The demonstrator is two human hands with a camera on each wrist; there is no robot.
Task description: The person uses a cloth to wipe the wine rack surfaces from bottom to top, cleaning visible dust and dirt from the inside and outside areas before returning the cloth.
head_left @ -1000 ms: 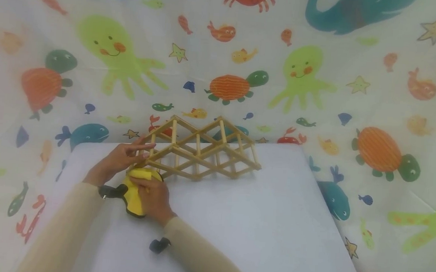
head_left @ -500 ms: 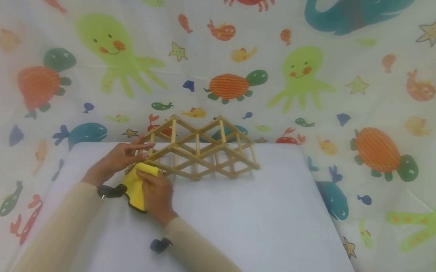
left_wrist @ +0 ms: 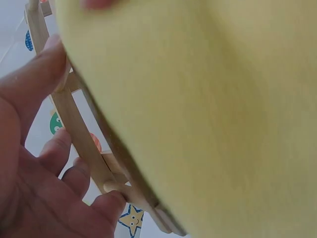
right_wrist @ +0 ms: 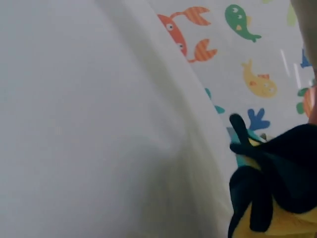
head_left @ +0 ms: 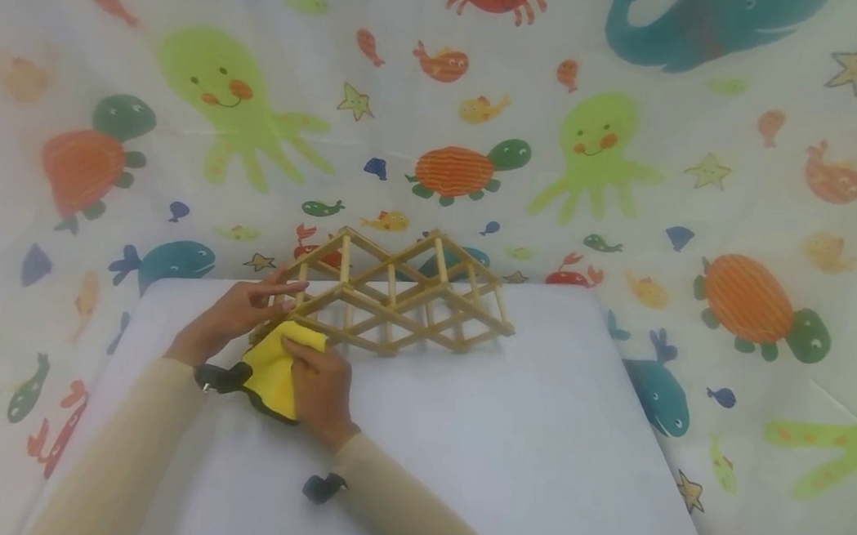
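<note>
A wooden lattice rack (head_left: 389,302) of crossed slats and round dowels stands at the back of the white table. My left hand (head_left: 237,317) holds its left end, fingers lying over the slats. In the left wrist view the thumb and fingertips (left_wrist: 59,141) touch a slat (left_wrist: 81,134). A yellow cloth with a dark edge (head_left: 275,369) is pinched in my right hand (head_left: 324,388), against the rack's lower left corner. That cloth (left_wrist: 198,119) hides much of the rack in the left wrist view. The right wrist view shows only its dark border (right_wrist: 267,173) and some yellow.
The white table (head_left: 505,452) stretches to the right and front of the rack. Close behind it hangs a white curtain (head_left: 392,134) printed with sea animals. A black strap device (head_left: 223,378) sits on the left wrist, another (head_left: 324,488) on the right.
My right hand has shifted slightly right with the cloth, whose folded top has opened out flatter along the rack's corner. My left hand and the rack have stayed in place.
</note>
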